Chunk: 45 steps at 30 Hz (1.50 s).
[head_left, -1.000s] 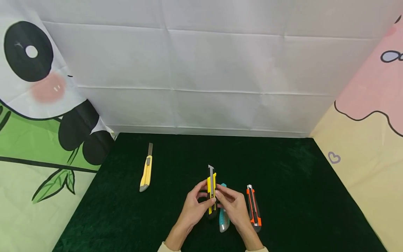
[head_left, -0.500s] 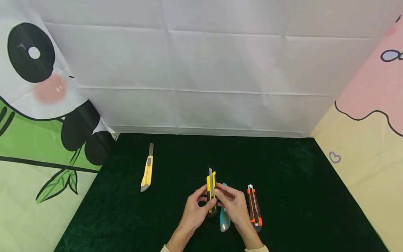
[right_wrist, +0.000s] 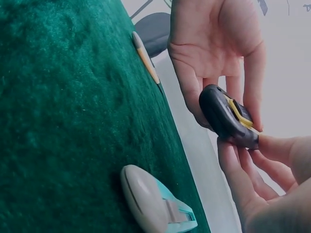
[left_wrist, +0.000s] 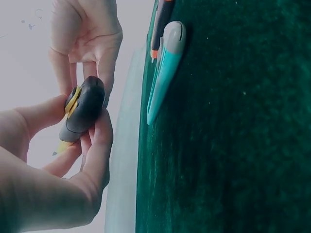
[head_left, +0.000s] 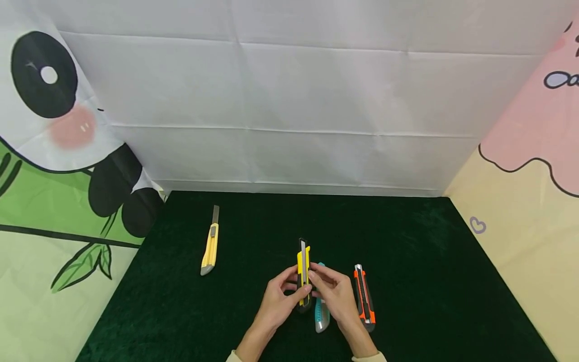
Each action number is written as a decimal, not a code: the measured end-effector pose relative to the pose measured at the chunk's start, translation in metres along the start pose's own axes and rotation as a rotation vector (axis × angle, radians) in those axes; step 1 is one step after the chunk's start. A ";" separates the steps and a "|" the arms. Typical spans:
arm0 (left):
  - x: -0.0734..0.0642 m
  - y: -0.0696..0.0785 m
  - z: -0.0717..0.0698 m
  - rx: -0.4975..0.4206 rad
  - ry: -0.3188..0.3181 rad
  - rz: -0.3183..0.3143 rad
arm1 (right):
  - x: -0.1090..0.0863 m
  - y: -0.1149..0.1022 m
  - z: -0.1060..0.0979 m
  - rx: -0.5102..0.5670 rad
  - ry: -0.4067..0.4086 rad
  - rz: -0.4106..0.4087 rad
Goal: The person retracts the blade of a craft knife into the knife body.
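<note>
Both hands hold a yellow and black utility knife (head_left: 300,264) over the dark green cloth, its front end pointing away from me. My left hand (head_left: 278,300) grips it from the left side, with the thumb low on the top face. From the other side my right hand (head_left: 336,295) pinches it, thumb on the slider side. In the left wrist view the knife's black rounded butt (left_wrist: 90,107) faces the camera. Partly behind the right hand, a teal utility knife (head_left: 322,319) with a grey butt lies on the cloth below.
An orange and black utility knife (head_left: 365,301) lies just right of the right hand. Further off to the left lies a pale yellow utility knife (head_left: 210,246) with its blade out. Dark green cloth (head_left: 407,251) covers the table, with white sheeting (head_left: 289,100) behind it.
A second ago a pale blade tip stuck out past the knife's front end; now that end shows black, the tip withdrawn. Both hands keep their hold and have barely moved.
</note>
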<state>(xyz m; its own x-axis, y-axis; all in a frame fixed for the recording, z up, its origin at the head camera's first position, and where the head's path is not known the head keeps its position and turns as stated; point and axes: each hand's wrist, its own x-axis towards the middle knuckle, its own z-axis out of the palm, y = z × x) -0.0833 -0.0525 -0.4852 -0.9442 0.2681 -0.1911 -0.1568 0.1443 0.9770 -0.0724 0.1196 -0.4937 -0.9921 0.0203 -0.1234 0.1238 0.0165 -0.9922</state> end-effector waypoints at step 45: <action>0.003 -0.017 -0.022 0.156 -0.005 -0.064 | 0.001 0.011 0.017 -0.149 -0.137 -0.003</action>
<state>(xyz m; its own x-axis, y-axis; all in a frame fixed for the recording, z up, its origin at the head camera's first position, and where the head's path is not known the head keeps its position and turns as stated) -0.0902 -0.0752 -0.5005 -0.9325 0.2580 -0.2528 -0.1689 0.3073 0.9365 -0.0727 0.1026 -0.5048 -0.9844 -0.1156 -0.1324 0.1125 0.1640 -0.9800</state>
